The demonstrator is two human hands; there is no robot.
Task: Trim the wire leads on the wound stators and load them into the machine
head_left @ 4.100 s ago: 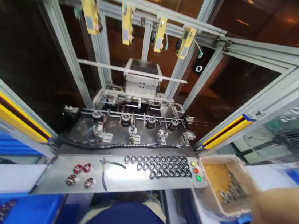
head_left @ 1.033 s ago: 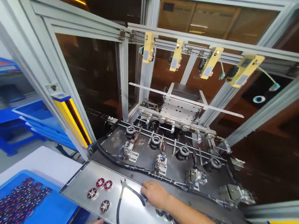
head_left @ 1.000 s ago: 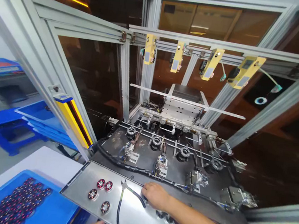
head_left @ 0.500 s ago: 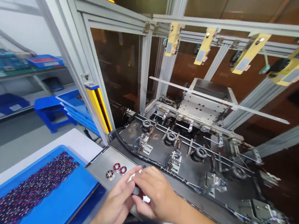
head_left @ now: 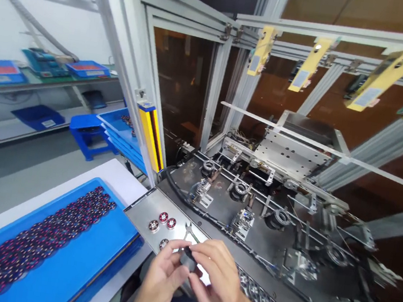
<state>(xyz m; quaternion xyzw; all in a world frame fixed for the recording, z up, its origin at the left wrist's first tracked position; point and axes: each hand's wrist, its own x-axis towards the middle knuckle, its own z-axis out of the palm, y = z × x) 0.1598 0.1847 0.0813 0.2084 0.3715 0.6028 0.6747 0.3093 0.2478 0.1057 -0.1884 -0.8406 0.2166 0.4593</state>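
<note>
A small dark grey cylindrical part point(head_left: 189, 261) is held up between both hands, close to my body. My left hand point(head_left: 164, 277) has its thumb on the near side of the part and its fingers round the left. From the right, my right hand point(head_left: 219, 279) pinches the same part with fingertips on top and thumb below. Just beyond the hands, a pair of pliers point(head_left: 188, 229) lies on the metal plate point(head_left: 142, 206). Several round coil-wound cores, among them a red one point(head_left: 163, 217) and a darker one point(head_left: 153, 225), sit left of the pliers.
On the left, a blue tray point(head_left: 99, 249) holds rows of similar wound cores point(head_left: 37, 238). Ahead is a machine deck with ring-shaped fixtures point(head_left: 240, 190) and a black cable point(head_left: 210, 221). Metal ring parts point(head_left: 263, 300) line its near edge. A yellow-edged post point(head_left: 153, 137) stands left.
The view has swung left. My hands have turned the grey part, which now shows more between them. The pliers and another core have come into sight beyond my fingers.
</note>
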